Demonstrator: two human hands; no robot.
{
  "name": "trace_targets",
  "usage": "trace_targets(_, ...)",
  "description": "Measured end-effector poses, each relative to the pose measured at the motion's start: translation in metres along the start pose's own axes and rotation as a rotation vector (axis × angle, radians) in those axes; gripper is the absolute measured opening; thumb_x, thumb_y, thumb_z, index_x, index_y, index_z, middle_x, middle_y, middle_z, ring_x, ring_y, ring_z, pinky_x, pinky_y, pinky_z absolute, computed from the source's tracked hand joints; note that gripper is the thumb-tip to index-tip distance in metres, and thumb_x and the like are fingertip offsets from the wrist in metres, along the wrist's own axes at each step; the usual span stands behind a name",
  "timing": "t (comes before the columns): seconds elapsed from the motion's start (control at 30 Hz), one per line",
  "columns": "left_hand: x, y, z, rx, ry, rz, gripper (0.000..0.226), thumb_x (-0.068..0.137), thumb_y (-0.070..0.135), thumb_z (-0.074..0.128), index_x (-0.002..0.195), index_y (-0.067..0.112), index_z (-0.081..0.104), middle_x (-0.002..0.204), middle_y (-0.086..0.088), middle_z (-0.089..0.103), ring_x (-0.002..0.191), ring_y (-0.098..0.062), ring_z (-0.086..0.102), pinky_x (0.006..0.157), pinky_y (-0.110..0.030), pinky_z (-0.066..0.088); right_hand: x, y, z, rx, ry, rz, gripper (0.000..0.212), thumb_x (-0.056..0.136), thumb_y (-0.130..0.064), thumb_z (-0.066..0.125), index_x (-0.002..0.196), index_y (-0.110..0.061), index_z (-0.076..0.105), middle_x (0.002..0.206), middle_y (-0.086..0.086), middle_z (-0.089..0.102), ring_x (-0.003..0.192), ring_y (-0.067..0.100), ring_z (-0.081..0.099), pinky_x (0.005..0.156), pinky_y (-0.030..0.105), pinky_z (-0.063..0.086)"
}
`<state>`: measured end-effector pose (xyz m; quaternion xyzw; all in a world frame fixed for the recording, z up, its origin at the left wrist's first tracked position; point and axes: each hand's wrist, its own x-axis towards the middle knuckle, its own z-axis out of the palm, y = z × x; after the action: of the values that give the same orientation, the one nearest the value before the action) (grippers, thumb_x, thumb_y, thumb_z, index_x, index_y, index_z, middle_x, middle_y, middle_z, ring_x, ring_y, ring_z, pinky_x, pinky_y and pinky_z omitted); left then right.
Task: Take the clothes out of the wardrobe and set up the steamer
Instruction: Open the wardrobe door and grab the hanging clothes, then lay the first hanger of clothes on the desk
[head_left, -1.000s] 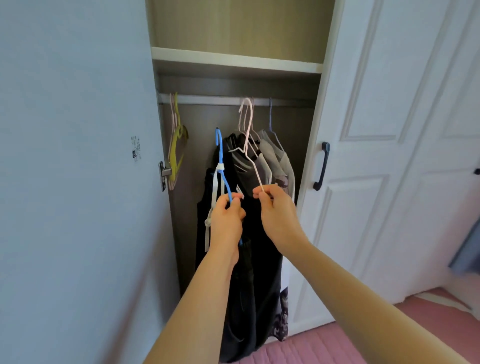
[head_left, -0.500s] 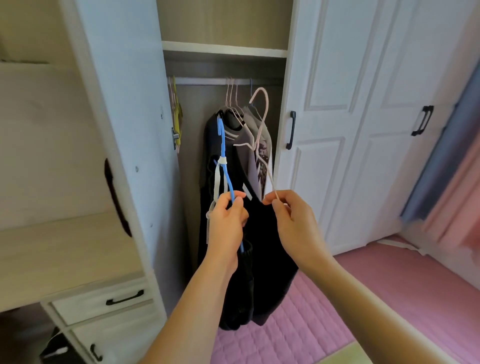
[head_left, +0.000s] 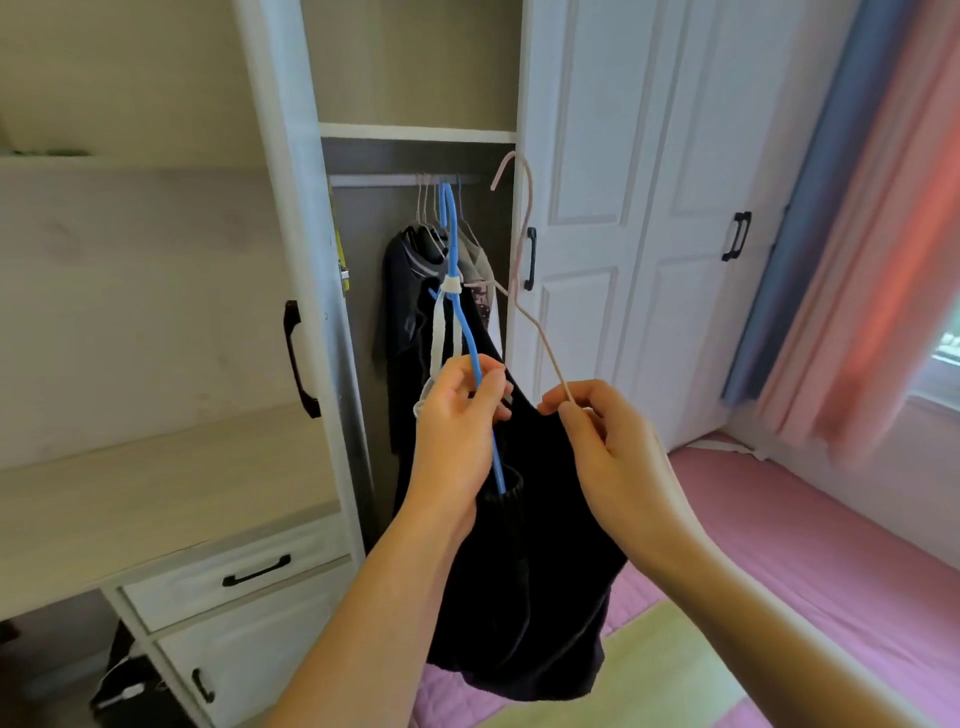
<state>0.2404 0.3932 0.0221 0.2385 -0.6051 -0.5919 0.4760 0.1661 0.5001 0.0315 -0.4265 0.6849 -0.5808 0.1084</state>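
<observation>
No readable labels anywhere. Left hand (head_left: 457, 415) is clenched round the blue hanger (head_left: 457, 291), right hand (head_left: 608, 441) pinches the pink hanger (head_left: 524, 249) (thumb and fingertips only), both arms raised, the black garment (head_left: 530, 561) draped between them, just outside the open wardrobe (head_left: 415, 135), more clothes (head_left: 410, 291) on its rail.

Daylit from right; curtains (head_left: 852, 218) blurred, perhaps motion.
</observation>
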Motion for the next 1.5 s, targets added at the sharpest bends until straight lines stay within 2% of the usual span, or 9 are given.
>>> trace_targets(0.2,-0.046,0.021,-0.019,-0.009,-0.13,0.035,0.009,0.092,0.029,0.062,0.1,0.03,0.065,0.106,0.013,0.069,0.103,-0.005,0.063,0.095,-0.034,0.051,-0.061,-0.036,0.005,-0.057,0.02,-0.049,0.019,0.1,-0.021,0.044,0.096,-0.022,0.063,0.085,-0.009,0.066,0.072,-0.006,0.062,0.058,0.006,0.043)
trace_targets(0.33,-0.086,0.03,-0.038,0.083,-0.176,0.082,0.014,0.09,0.037,0.062,0.103,0.035,0.069,0.094,0.011,0.071,0.089,-0.003,0.066,0.083,-0.025,0.051,-0.106,-0.053,0.009,-0.081,0.008,-0.034,0.019,0.099,-0.023,0.046,0.093,-0.022,0.064,0.081,-0.008,0.067,0.074,-0.003,0.062,0.062,0.008,0.045)
trace_targets(0.43,-0.116,0.04,-0.056,0.061,-0.21,0.103,0.018,0.092,0.038,0.06,0.08,0.034,0.072,0.082,0.02,0.067,0.077,0.004,0.06,0.077,-0.019,0.046,-0.142,-0.061,0.012,-0.115,0.025,-0.015,0.02,0.097,-0.021,0.047,0.089,-0.024,0.065,0.08,-0.01,0.068,0.075,-0.002,0.062,0.065,0.009,0.045)
trace_targets(0.53,-0.138,0.042,-0.073,0.164,-0.221,0.184,0.022,0.093,0.036,0.058,0.104,0.025,0.074,0.1,0.031,0.059,0.098,0.015,0.052,0.093,-0.016,0.042,-0.175,-0.066,0.016,-0.133,0.036,0.019,0.02,0.097,-0.02,0.048,0.088,-0.025,0.066,0.08,-0.01,0.068,0.076,-0.001,0.063,0.065,0.009,0.046)
trace_targets(0.77,-0.189,0.048,-0.094,0.414,-0.179,0.328,0.041,0.094,0.041,0.052,0.068,0.011,0.065,0.085,0.032,0.053,0.107,0.009,0.046,0.082,0.002,0.029,-0.227,-0.076,0.015,-0.112,-0.037,0.041,0.015,0.093,-0.032,0.055,0.087,-0.024,0.067,0.081,-0.007,0.069,0.073,0.004,0.064,0.066,0.015,0.049)
trace_targets(1.03,-0.233,0.049,-0.107,0.417,-0.124,0.241,0.044,0.097,0.047,0.036,0.093,0.018,0.07,0.103,0.021,0.059,0.112,0.007,0.048,0.086,-0.004,0.033,-0.249,-0.069,0.001,-0.104,-0.278,0.075,0.017,0.085,-0.014,0.068,0.098,-0.024,0.065,0.074,-0.003,0.072,0.076,0.007,0.069,0.086,0.028,0.052)
trace_targets(1.13,-0.243,0.052,-0.113,0.448,-0.13,0.204,0.043,0.1,0.044,0.038,0.095,0.018,0.071,0.101,0.012,0.065,0.103,0.0,0.057,0.089,-0.016,0.04,-0.257,-0.065,0.002,-0.117,-0.327,0.011,0.019,0.089,-0.01,0.062,0.102,-0.024,0.064,0.068,-0.007,0.066,0.068,0.002,0.062,0.074,0.018,0.046)
trace_targets(1.33,-0.252,0.071,-0.125,-0.356,-0.109,-0.469,0.039,0.098,0.03,0.048,0.121,0.002,0.061,0.11,-0.014,0.071,0.103,-0.025,0.068,0.1,-0.041,0.047,-0.268,-0.063,0.004,0.023,-0.379,-0.06,0.021,0.091,0.002,0.057,0.101,-0.016,0.063,0.071,-0.013,0.061,0.062,0.002,0.055,0.065,0.011,0.044)
trace_targets(1.5,-0.261,0.087,-0.132,-0.614,-0.11,-0.471,0.041,0.1,0.017,0.042,0.133,-0.007,0.044,0.117,-0.018,0.068,0.107,-0.029,0.066,0.1,-0.042,0.048,-0.27,-0.064,0.0,-0.027,-0.507,-0.12,0.019,0.092,0.0,0.057,0.103,-0.013,0.062,0.072,-0.002,0.061,0.062,0.001,0.056,0.065,0.01,0.043)
